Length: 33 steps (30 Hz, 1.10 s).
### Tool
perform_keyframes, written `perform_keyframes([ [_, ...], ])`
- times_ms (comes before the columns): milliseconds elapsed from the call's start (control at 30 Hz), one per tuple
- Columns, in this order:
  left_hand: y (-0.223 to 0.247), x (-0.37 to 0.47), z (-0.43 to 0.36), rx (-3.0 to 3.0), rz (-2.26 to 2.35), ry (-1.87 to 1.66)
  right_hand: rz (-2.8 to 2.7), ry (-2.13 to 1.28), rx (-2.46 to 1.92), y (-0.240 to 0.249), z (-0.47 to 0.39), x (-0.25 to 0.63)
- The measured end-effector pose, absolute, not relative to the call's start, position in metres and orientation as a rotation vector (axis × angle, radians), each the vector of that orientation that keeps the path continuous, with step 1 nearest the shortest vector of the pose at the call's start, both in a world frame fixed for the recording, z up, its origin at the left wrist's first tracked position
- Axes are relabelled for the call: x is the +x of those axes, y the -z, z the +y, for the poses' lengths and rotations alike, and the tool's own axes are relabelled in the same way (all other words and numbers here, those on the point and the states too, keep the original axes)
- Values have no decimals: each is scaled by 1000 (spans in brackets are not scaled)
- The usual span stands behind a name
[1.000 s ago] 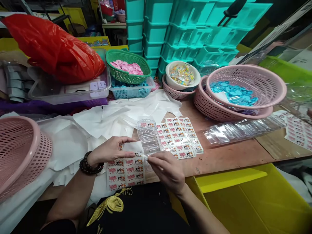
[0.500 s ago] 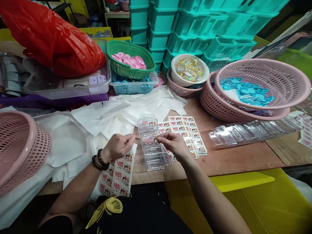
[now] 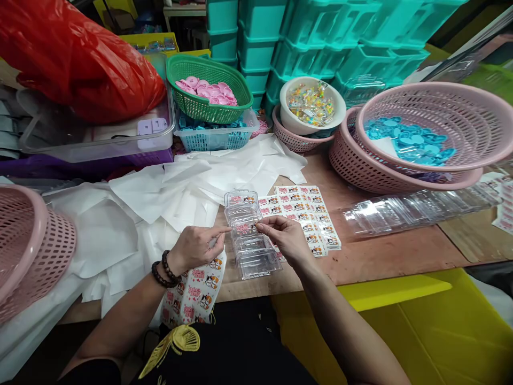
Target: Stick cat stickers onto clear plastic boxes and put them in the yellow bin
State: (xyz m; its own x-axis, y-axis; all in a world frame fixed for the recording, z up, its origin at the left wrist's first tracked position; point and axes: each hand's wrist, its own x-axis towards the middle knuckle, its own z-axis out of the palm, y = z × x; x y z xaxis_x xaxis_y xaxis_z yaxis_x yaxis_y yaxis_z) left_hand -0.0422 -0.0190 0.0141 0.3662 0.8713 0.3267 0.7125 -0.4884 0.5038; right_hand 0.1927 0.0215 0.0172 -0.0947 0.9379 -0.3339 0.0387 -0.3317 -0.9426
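A clear sticker [image 3: 241,228] with pink lettering and a small animal picture lies over a row of clear plastic boxes [image 3: 256,262]. My right hand [image 3: 286,235] pinches its right end between thumb and index finger. The outstretched index finger of my left hand [image 3: 198,246] reaches the sticker's left end. Its other fingers are curled over a sheet of cat stickers [image 3: 196,294], which hangs below the palm over the table edge; the grip itself is partly hidden. The farthest box bears a similar sticker [image 3: 242,199]. More sticker sheets [image 3: 308,214] lie beside the boxes, partly behind my right hand.
White backing papers [image 3: 160,187] cover the table's left side. A pink basket [image 3: 52,240] stands at the left edge. Further clear boxes [image 3: 401,214] lie in a row at right, before stacked pink baskets [image 3: 340,155] with blue pieces. Green basket [image 3: 240,109] and white bowl [image 3: 340,107] stand behind.
My left index finger has straightened out toward the sticker's left end. The sheet under my left hand has shifted and bent slightly. My right hand keeps its pinch; the view has tilted a little.
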Motion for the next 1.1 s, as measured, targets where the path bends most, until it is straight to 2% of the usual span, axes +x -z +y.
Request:
perform_keyframes([
  [1100, -10, -42, -18, 2390, 1377, -880, -1018, -1569, -1490, -23, 20, 189],
])
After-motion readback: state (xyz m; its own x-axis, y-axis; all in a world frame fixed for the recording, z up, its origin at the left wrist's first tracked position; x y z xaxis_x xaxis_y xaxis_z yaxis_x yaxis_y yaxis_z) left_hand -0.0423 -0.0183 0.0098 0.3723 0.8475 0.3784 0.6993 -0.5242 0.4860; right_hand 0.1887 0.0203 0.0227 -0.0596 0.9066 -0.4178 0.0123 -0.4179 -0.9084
